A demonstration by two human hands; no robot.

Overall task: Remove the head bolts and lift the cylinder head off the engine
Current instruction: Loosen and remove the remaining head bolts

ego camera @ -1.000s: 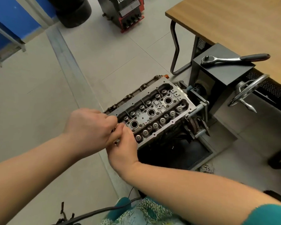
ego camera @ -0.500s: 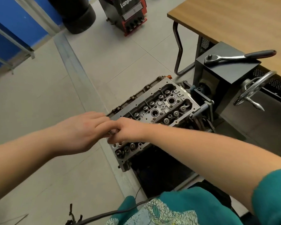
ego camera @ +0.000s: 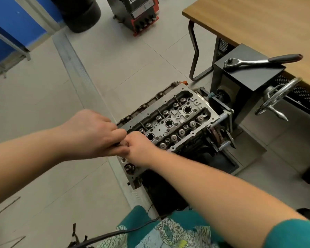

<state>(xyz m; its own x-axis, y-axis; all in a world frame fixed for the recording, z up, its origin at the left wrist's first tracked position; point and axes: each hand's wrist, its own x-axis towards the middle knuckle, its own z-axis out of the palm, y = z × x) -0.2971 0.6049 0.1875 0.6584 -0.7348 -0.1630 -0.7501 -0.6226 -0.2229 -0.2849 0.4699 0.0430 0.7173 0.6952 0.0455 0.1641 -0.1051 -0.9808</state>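
The grey cylinder head (ego camera: 179, 122) sits on top of the engine, with its valve springs and three round plug wells showing. My left hand (ego camera: 95, 133) and my right hand (ego camera: 140, 149) meet over its near end, fingers curled. Between them they grip a thin dark part (ego camera: 117, 144), apparently a head bolt, which is mostly hidden by the fingers. The hands cover the near part of the head. A ratchet wrench (ego camera: 258, 60) with a black handle lies on the stand's black box (ego camera: 249, 77), away from both hands.
A steel handwheel (ego camera: 277, 94) juts from the stand at the right. A wooden table (ego camera: 258, 20) fills the upper right. A black tyre (ego camera: 82, 15) and a red-and-black machine (ego camera: 138, 13) stand at the back. A black cable (ego camera: 115, 235) runs across the floor near me.
My right arm has swung from below the head to across it, and my view has shifted. Both hands stay together on the dark part at the near end.
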